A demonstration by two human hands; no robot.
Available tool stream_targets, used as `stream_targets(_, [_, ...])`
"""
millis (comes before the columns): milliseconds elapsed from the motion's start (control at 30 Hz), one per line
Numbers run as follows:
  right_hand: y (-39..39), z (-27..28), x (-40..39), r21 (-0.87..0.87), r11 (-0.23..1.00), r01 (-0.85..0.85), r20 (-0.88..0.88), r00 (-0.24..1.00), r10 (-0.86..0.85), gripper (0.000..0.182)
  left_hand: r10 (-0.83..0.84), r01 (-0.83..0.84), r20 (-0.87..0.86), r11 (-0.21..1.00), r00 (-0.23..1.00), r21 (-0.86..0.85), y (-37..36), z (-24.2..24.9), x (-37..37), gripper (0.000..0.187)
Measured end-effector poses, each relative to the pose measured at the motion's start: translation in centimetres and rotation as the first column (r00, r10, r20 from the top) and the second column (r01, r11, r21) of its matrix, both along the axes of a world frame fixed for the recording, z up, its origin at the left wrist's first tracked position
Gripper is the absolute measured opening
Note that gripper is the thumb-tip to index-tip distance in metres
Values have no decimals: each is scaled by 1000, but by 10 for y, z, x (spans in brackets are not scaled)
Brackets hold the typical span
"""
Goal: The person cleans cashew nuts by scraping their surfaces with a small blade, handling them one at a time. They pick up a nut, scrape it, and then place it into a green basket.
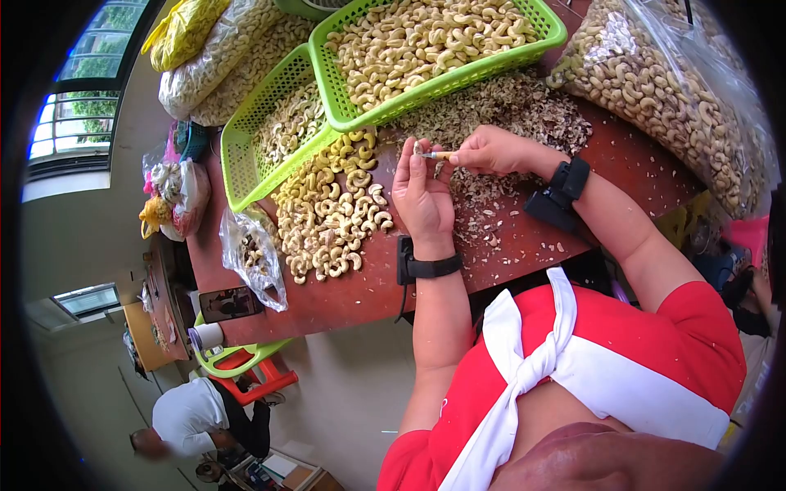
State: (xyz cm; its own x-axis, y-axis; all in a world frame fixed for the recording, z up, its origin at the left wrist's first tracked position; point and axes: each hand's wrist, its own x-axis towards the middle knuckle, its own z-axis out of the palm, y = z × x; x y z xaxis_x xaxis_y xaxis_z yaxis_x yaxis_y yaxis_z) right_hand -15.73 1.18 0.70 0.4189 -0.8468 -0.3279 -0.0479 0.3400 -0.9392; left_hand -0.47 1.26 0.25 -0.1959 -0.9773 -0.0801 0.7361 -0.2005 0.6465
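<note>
My left hand [426,200] is raised over the table with its fingers curled up, pinching a cashew nut [418,148] between thumb and fingertips. My right hand [494,150] grips a small knife [443,155] by its light wooden handle. The blade meets the nut, partly hidden by the left fingers. Below and behind both hands lies a pile of brown skin flakes [524,110]. To the left of my left hand, loose cashews [332,217] are spread on the red table [377,282].
A green basket [442,96] full of cashews stands at the back, beside another green basket [233,164]. A large clear bag of cashews [655,90] sits at right. A plastic bag [246,254] and a phone [232,304] lie at left. Another person [192,413] bends over beyond the table.
</note>
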Motion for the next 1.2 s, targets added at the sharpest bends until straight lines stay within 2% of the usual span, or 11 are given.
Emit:
stream_targets(167, [-2, -5, 0, -5, 1000, -1, 28, 1000, 1, 36, 23, -22, 51, 1000, 998, -21, 1, -2, 1, 25])
stream_targets(233, [-2, -6, 0, -33, 999, 4, -38, 999, -6, 37, 43, -41, 75, 999, 996, -21, 2, -2, 0, 25])
stream_targets(400, [-4, -7, 1, -65, 998, 26, -56, 998, -30, 37, 119, -123, 106, 992, 987, 29, 6, 2, -5, 23])
stream_targets(700, [-2, -6, 2, -40, 999, 9, -28, 1000, -10, 33, 86, -87, 27, 994, 996, 69, 4, 1, -2, 23])
stream_targets(867, [-1, -1, 2, -59, 998, 21, -34, 999, -23, 33, 81, -83, 60, 996, 995, 24, 4, 0, 0, 20])
stream_targets(967, [-4, -4, 4, -64, 997, 40, -64, 997, -44, 33, 130, -134, 77, 990, 988, 41, 4, -4, -2, 20])
stream_targets(1100, [-3, -7, 7, -153, 985, 85, -172, 979, -111, 33, 188, -194, 87, 978, 978, 78, 6, -4, -5, 19])
stream_targets(1200, [-3, -8, 8, -167, 980, 109, -199, 970, -141, 34, 160, -163, 44, 983, 986, 86, 5, -5, -4, 19])
